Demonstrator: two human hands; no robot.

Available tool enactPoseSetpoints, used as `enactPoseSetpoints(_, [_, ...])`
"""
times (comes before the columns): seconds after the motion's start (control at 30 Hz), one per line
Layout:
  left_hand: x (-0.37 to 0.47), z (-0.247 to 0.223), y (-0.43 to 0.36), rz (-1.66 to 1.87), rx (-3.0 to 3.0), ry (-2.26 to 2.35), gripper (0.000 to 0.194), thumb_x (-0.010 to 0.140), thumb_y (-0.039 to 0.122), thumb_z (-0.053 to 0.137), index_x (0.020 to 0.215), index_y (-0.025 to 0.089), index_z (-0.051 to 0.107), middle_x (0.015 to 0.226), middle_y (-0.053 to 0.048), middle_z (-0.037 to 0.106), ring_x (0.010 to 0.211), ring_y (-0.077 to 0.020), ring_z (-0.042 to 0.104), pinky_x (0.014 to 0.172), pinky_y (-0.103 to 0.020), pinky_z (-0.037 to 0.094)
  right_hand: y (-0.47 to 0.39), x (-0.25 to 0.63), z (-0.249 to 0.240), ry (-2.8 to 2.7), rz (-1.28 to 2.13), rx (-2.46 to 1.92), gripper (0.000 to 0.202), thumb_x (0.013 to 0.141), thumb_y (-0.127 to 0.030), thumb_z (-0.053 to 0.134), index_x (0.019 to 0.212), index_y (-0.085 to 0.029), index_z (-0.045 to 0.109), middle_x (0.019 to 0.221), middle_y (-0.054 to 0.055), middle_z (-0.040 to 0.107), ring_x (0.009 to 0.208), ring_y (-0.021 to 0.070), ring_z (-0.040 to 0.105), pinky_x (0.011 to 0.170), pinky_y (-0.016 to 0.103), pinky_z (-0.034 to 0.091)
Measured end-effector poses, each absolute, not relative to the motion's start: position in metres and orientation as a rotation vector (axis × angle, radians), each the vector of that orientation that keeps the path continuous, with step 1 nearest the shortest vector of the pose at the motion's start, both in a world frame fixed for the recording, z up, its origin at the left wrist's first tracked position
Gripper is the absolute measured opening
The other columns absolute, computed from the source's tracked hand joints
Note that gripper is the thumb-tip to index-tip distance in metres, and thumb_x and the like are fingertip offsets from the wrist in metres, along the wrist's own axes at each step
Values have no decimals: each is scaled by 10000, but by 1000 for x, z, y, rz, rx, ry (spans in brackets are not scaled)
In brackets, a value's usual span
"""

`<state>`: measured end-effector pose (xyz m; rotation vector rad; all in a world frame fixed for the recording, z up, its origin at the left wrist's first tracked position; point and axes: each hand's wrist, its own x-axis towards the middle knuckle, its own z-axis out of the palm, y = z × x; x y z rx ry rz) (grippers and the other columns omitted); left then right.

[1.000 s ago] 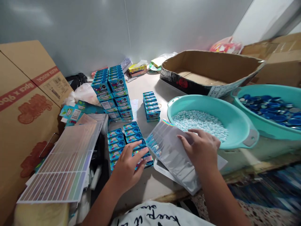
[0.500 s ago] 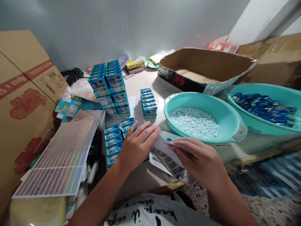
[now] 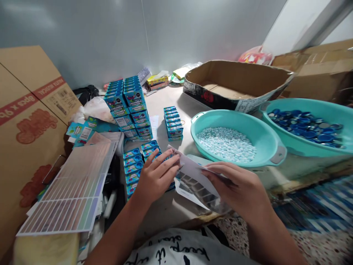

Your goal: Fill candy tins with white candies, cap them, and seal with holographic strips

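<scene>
My right hand [image 3: 234, 184] grips a white-backed label sheet [image 3: 197, 169], its fingers closed on the upper right edge. The sheet is tilted, and a grid of strips shows on its lower face. My left hand [image 3: 158, 175] reaches to the sheet's left end, fingertips pressed at the corner, thumb hidden beneath. A small clear piece shows at those fingertips; whether it is loose from the sheet I cannot tell. Under and beside my left hand stand rows of small blue candy boxes [image 3: 134, 167] with round blue tops. Another white sheet [image 3: 190, 193] lies below.
A turquoise basin [image 3: 275, 145] holds pale blue candies; another basin [image 3: 264, 110] holds blue caps. Behind are stacked blue boxes [image 3: 142, 117], a short box row [image 3: 175, 130] and a cardboard tray [image 3: 231, 99]. Printed label sheets [image 3: 68, 198] and a large carton [image 3: 30, 99] are at left.
My left hand has drawn back slightly from the sheet's corner, which now shows beside its fingertips. My right hand keeps its grip on the sheet. The camera view has shifted a little.
</scene>
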<state>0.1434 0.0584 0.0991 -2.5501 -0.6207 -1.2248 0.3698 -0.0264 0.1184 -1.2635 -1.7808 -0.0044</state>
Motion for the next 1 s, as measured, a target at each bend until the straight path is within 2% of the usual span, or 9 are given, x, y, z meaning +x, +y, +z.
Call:
enactPoseSetpoints(0.07, [140,99,57,-1286,-2552,-643,130,949,121,647,916,227,715,1080,-15,809,1208,-181,704,1255,-391,346,-24,369,118,-1745,7,-1307,111,963,-219,632,877,-231,701,812,36,772,659,167,713,588,252,534])
enactPoseSetpoints(0.27, [113,97,49,-1515,-2763,-858,135,894,141,702,812,244,674,858,32,808,936,-157,772,1190,-416,418,-4,383,108,-1539,-51,-1659,178,910,-334,650,779,-233,716,690,46,741,610,217,693,556,302,462])
enactPoseSetpoints(0.43, [76,96,47,-1596,-2900,-1349,121,832,241,738,721,248,689,761,32,775,822,-184,756,1132,-424,438,21,415,89,-1467,95,-1931,217,852,-426,655,788,-229,717,747,80,754,678,276,700,583,347,464])
enactPoseSetpoints(0.53, [67,101,48,-1534,-2868,-1877,170,834,368,727,730,234,723,795,0,772,809,-201,734,999,-386,502,32,416,79,-1373,-93,-1998,315,850,-463,650,992,-193,729,997,153,765,874,335,710,811,480,527])
enactPoseSetpoints(0.63, [72,105,50,-1533,-2719,-2306,294,812,489,703,725,209,728,762,-25,750,768,-209,697,786,-323,520,36,395,81,-1341,-261,-1852,388,907,-441,613,1178,-173,687,1256,197,690,1158,388,646,1077,643,396])
enactPoseSetpoints(0.7, [79,105,52,-1597,-2658,-2408,331,790,515,693,700,198,718,743,-31,740,772,-211,685,768,-310,506,33,374,87,-1467,-97,-1620,347,949,-422,591,1204,-203,678,1261,168,688,1203,352,632,1096,595,426])
enactPoseSetpoints(0.8, [90,104,54,-1658,-2664,-2423,339,771,513,687,673,189,704,709,-25,717,746,-194,659,764,-297,494,28,343,92,-1609,423,-1270,351,956,-453,630,1244,-256,665,1237,116,702,1180,285,654,1044,478,521])
enactPoseSetpoints(0.93, [98,102,55,-1668,-2718,-2435,348,765,509,685,653,179,694,644,-8,661,662,-160,593,686,-273,466,27,313,86,-1467,1120,-1074,583,814,-569,788,1300,-278,650,1287,96,698,1175,267,663,1004,425,554])
enactPoseSetpoints(1.0, [100,101,55,-1657,-2760,-2445,355,777,509,682,663,174,704,646,-8,664,655,-155,588,675,-267,458,29,303,80,-1286,1326,-1053,614,751,-608,826,1230,-250,683,1172,91,737,1039,245,700,900,387,579])
